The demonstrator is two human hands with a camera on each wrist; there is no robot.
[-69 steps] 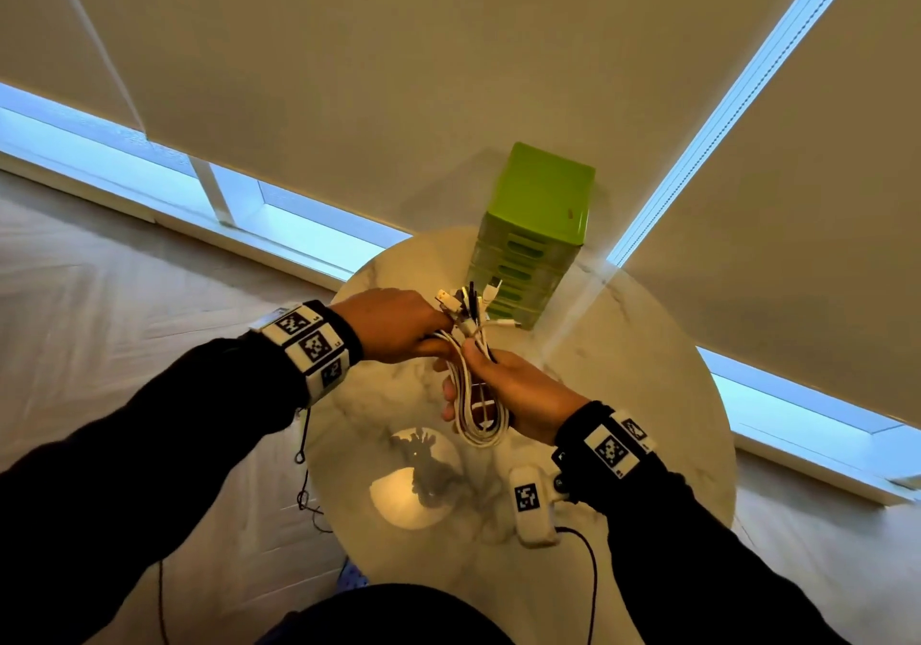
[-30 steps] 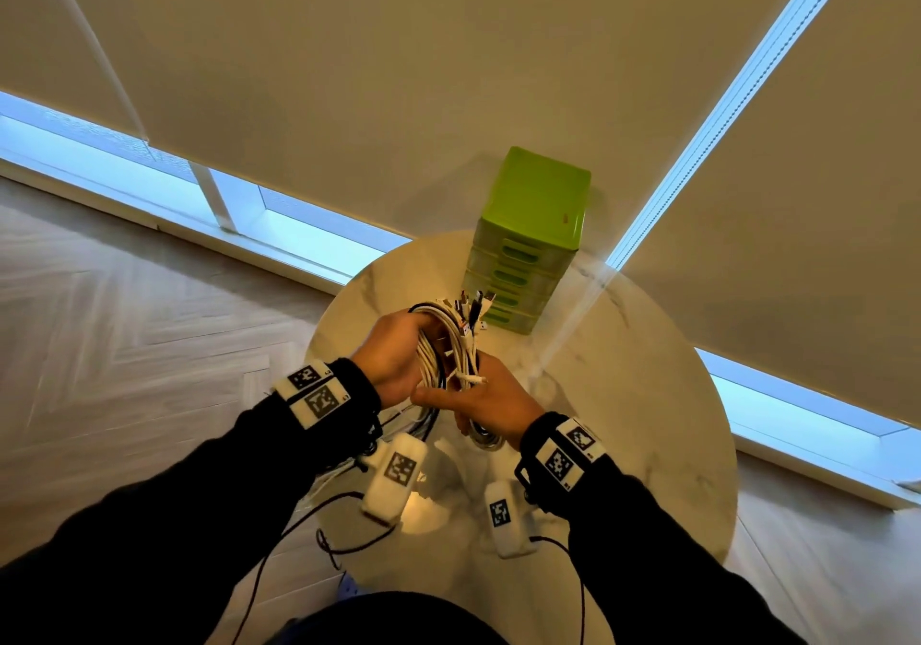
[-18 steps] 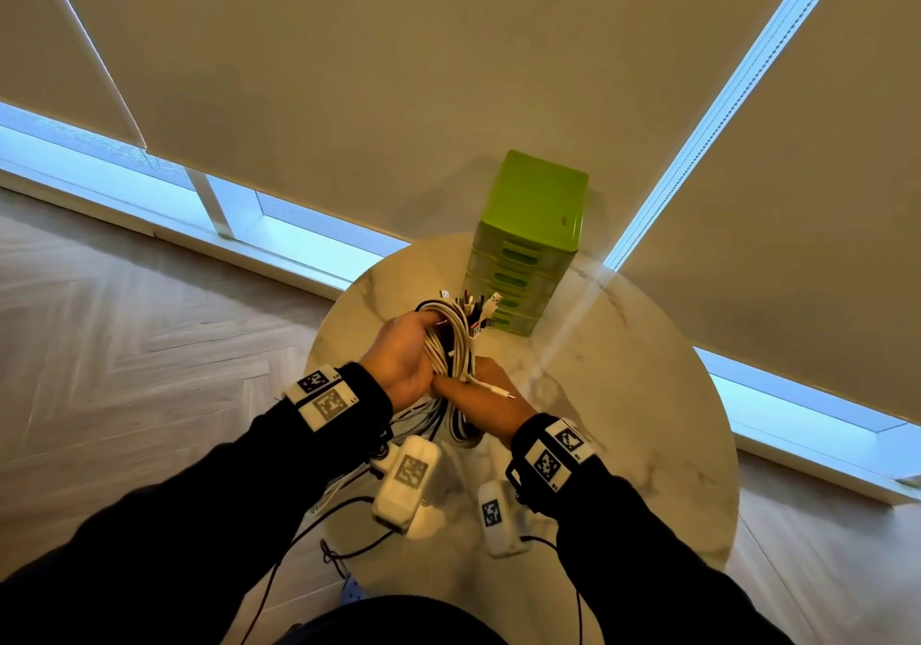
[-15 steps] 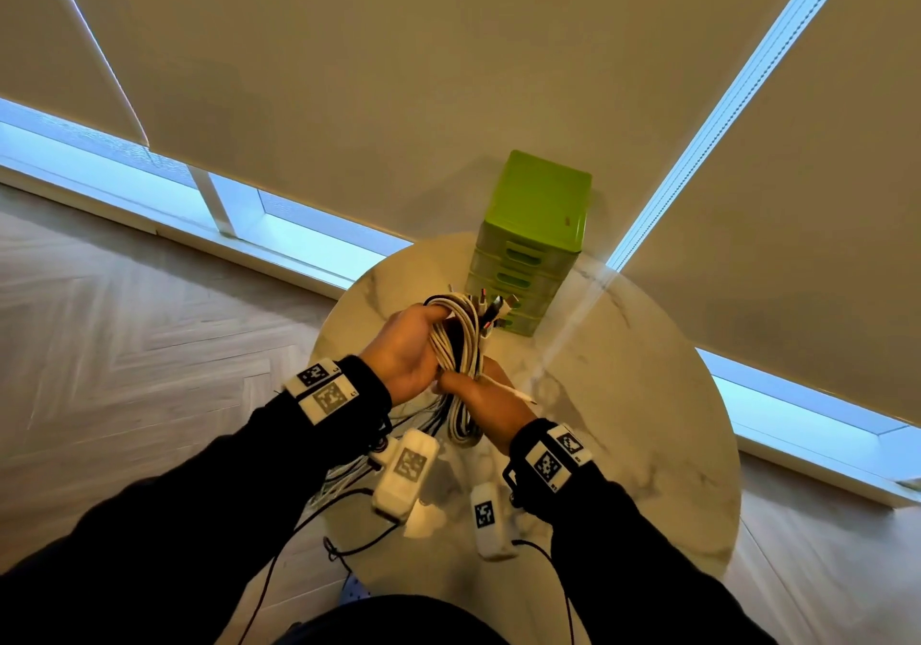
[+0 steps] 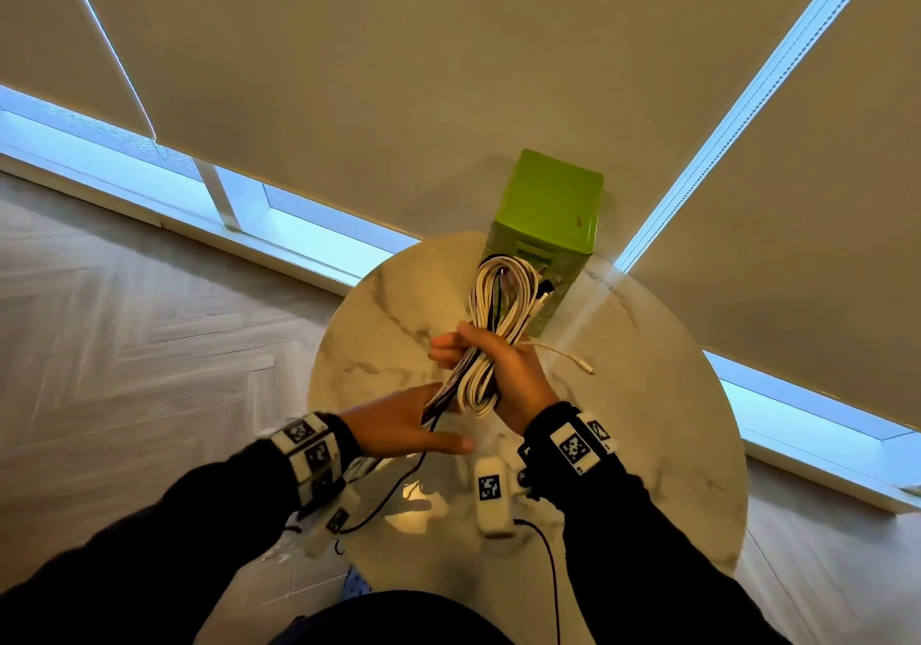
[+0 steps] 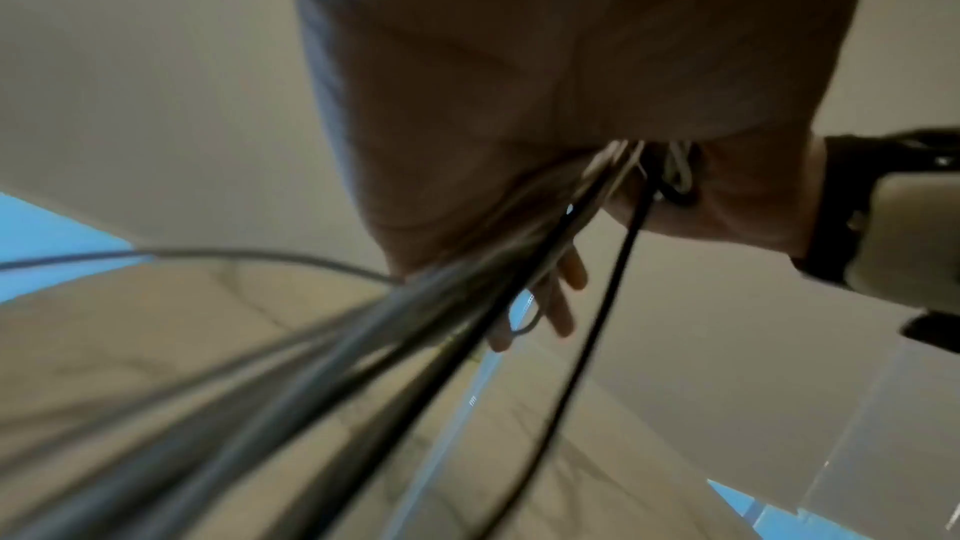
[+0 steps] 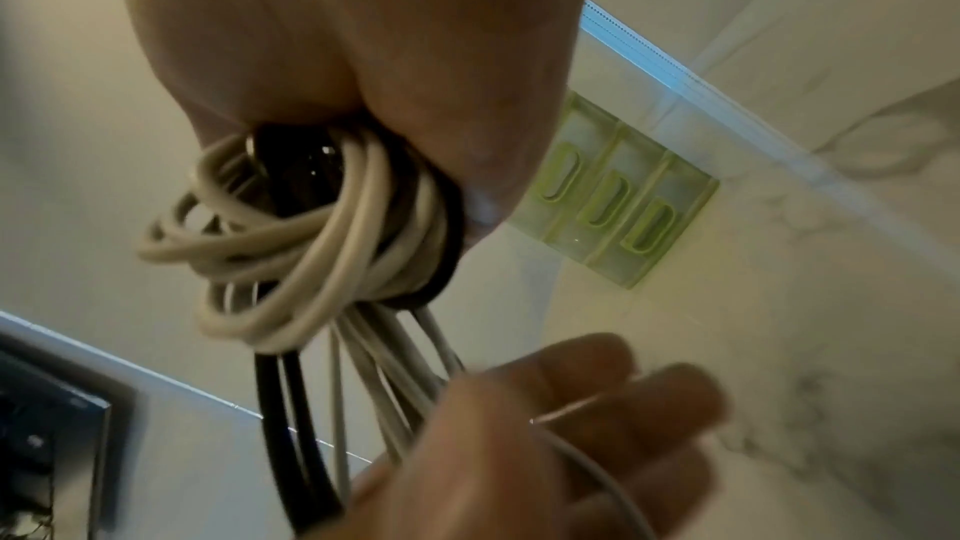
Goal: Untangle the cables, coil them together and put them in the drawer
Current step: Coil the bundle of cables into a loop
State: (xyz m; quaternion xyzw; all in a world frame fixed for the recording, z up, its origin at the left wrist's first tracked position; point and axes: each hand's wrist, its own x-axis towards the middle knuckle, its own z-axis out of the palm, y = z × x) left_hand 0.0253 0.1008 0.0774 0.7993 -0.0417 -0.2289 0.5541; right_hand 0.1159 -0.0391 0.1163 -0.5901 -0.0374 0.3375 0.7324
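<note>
Cables (image 5: pixel 491 330), white with a few black strands among them, now stand as one long folded bundle clamped in the right hand (image 5: pixel 503 370), its fingers and thumb curled round the middle so that the upper loop rises in front of the green drawer unit (image 5: pixel 548 206) and the lower loops hang out below the fist. Half a second ago both hands were closed together on this bundle; the left hand (image 5: pixel 398 427) has since let go and dropped away toward the person, and it now lies below the bundle with fingers stretched out flat, loose strands trailing across its palm rather than being pinched. The wrist view from the right confirms this: the coil bulges from the fist while straight tails run down over the open left fingers (image 7: pixel 623 405). One thin white lead with a plug end (image 5: pixel 583 368) sticks out sideways from the bundle, on the side away from the left hand, just short of the drawer unit and above the marble surface (image 5: pixel 648 445). I judge that the coiling is nearly done but not tidy: the trailing tails and that stray lead still need gathering in. All drawers of the unit look closed, so one must be pulled open, probably by the freed left hand, before the bundle can go in.
</note>
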